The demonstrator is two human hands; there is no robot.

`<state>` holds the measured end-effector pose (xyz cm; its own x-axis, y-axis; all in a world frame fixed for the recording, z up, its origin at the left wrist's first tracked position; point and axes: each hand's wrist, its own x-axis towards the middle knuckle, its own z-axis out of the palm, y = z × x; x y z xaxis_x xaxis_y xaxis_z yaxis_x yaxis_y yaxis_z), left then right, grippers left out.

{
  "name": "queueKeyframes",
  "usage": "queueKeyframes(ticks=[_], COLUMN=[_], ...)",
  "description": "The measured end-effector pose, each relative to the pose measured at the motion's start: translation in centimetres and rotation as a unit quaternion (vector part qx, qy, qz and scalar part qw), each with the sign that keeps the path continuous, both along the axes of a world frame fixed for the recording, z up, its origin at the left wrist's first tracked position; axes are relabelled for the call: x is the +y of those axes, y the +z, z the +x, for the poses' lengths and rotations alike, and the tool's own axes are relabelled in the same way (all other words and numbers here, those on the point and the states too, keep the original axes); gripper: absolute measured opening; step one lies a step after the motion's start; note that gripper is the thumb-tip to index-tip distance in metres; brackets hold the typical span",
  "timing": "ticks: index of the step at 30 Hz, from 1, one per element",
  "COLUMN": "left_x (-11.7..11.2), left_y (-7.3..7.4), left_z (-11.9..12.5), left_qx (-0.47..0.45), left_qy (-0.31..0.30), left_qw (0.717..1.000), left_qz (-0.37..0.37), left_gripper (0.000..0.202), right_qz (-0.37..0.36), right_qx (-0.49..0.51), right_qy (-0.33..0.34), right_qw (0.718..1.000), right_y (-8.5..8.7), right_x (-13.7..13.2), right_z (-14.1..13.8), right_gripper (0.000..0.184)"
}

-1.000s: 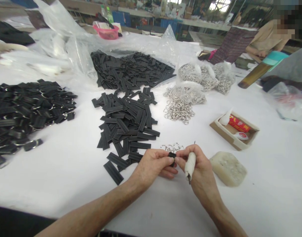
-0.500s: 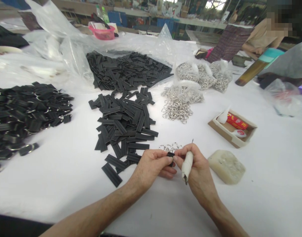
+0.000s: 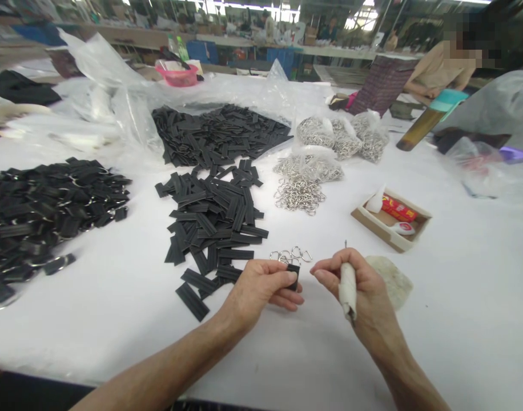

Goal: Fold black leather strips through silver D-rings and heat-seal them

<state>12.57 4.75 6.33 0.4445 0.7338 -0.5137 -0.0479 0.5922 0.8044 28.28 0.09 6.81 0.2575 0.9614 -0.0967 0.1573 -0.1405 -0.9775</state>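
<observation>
Between the thumb and fingers of my left hand (image 3: pixel 268 283) is a folded black strap piece (image 3: pixel 293 275); whether a ring sits in its fold is hidden. My right hand (image 3: pixel 359 285), a short way to the right, is wrapped round an awl (image 3: pixel 348 291) with a pale cloth-bound handle and a thin point sticking up. Its thumb and forefinger are close together with nothing visible between them. Several loose metal D-rings (image 3: pixel 302 254) lie just beyond my left hand. Flat black strap pieces (image 3: pixel 210 214) are heaped to the left of it.
Finished-looking straps with rings (image 3: pixel 51 205) pile up at far left. Ring heap (image 3: pixel 300 194) and bagged rings (image 3: pixel 315 132) lie ahead. A cardboard box (image 3: pixel 381 234) holds a red packet; a pale waxy block (image 3: pixel 392 279) sits behind my right hand. A bottle (image 3: pixel 430 120) and a person (image 3: pixel 439 74) are beyond.
My right hand has drawn away to the right from the strap piece, carrying the awl. My left hand keeps hold of the folded piece, which now shows more. The view has tilted up slightly.
</observation>
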Motion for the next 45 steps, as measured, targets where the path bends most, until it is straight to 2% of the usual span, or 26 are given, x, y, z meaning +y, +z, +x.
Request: queueKeyframes(ticks=[6, 13, 21, 26, 28, 30, 32, 34, 37, 41, 45], left_x=[-0.3, -0.3, 0.3, 0.4, 0.4, 0.5, 0.5, 0.5, 0.2, -0.7, -1.5], left_y=[0.3, 0.1, -0.5, 0.0, 0.1, 0.1, 0.1, 0.2, 0.5, 0.7, 0.3], left_z=[1.0, 2.1, 2.8, 3.5, 3.7, 4.0, 4.3, 4.7, 5.7, 7.3, 8.9], left_qx=[0.008, 0.007, -0.019, -0.015, -0.017, -0.017, -0.012, -0.006, -0.004, -0.009, -0.017], left_qy=[-0.005, -0.01, -0.01, -0.008, -0.017, -0.025, -0.031, -0.039, -0.059, -0.079, -0.096], left_qw=[1.0, 1.0, 1.0, 1.0, 1.0, 1.0, 0.999, 0.999, 0.998, 0.997, 0.994], left_qz=[0.006, 0.006, 0.007, 0.006, 0.005, 0.003, 0.002, 0.0, -0.005, -0.024, -0.039], left_gripper=[0.014, 0.015, 0.013, 0.014, 0.015, 0.016, 0.016, 0.016, 0.016, 0.016, 0.017], right_qz=[0.008, 0.011, 0.007, 0.06, 0.078, 0.082, 0.075, 0.07, 0.072, 0.061, 0.05], right_qx=[0.073, 0.045, 0.022, 0.021, 0.009, -0.048, -0.112, -0.125, -0.073, -0.077, -0.107], right_qy=[0.018, -0.008, -0.027, -0.043, -0.053, -0.07, -0.115, -0.175, -0.23, -0.244, -0.244], right_qw=[0.997, 0.999, 0.999, 0.997, 0.996, 0.993, 0.984, 0.974, 0.968, 0.965, 0.963], right_y=[-0.6, -0.5, -0.3, 0.8, 1.6, 2.2, 2.5, 2.1, 1.1, -0.1, -0.4], right_x=[-0.1, 0.0, 0.2, -1.2, -2.2, -3.3, -4.2, -4.9, -5.3, -5.3, -4.9], right_z=[-1.0, -0.3, 0.5, 3.0, 4.7, 6.5, 8.2, 9.5, 10.4, 10.3, 9.9], right_gripper=[0.016, 0.011, 0.016, 0.023, 0.032, 0.041, 0.039, 0.031, 0.021, 0.025, 0.028])
